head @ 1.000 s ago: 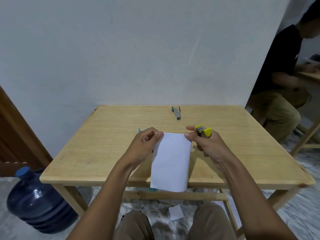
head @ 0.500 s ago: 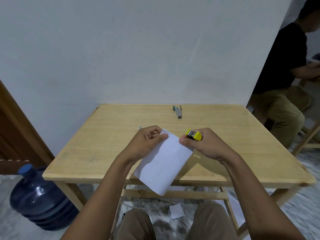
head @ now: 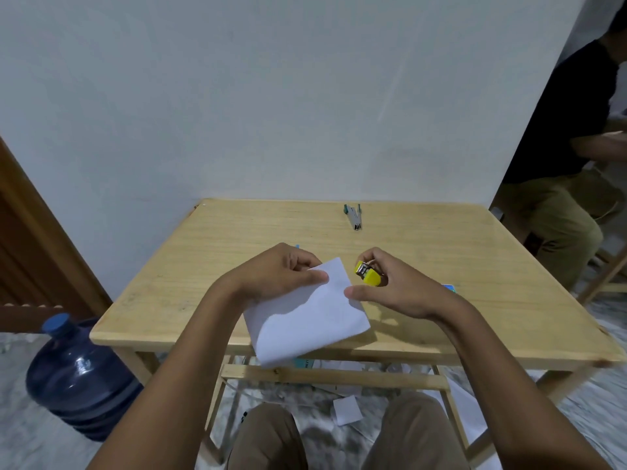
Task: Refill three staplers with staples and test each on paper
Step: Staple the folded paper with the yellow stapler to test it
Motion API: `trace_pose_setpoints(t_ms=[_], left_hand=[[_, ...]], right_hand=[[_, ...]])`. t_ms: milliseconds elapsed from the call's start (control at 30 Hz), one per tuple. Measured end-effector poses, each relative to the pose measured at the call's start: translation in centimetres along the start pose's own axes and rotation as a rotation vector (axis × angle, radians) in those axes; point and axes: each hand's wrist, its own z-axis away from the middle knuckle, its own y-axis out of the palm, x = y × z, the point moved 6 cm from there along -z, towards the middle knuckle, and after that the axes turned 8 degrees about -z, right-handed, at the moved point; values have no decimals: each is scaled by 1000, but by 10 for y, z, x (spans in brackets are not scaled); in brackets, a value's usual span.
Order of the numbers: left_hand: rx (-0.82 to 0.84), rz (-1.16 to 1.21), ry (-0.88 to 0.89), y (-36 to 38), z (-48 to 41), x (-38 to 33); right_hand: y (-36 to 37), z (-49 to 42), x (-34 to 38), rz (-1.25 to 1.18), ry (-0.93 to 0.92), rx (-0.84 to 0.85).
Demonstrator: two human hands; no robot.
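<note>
My left hand (head: 281, 276) pinches the top left edge of a white sheet of paper (head: 308, 317), held above the table's front edge and tilted to the left. My right hand (head: 397, 290) grips a small yellow stapler (head: 367, 275) close to the paper's upper right corner; its thumb lies against the paper's right edge. A second stapler (head: 353, 217), teal and metal, lies opened out at the back of the wooden table (head: 210, 266). A small blue thing (head: 297, 246) peeks out behind my left hand. Right of my right wrist sits a blue box (head: 448, 288), mostly hidden.
A large blue water jug (head: 79, 378) stands on the floor left of the table. Paper scraps (head: 346, 409) lie on the floor under it. A person in a black shirt (head: 573, 130) sits at the right, close to the table's far right corner.
The paper has swung from hanging straight down to tilted left, its lower end moving left. My right hand brought the yellow stapler down and in toward the paper's upper right corner.
</note>
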Motion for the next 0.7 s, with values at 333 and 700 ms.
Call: trace_pose_setpoints(t_ms=[333,700], left_hand=[[73,-133,29,10,-4,-7],[66,-228,26,13,-7,-14]], right_hand=[[10,1,19,137,2,196],[9,2,20,126,-71,224]])
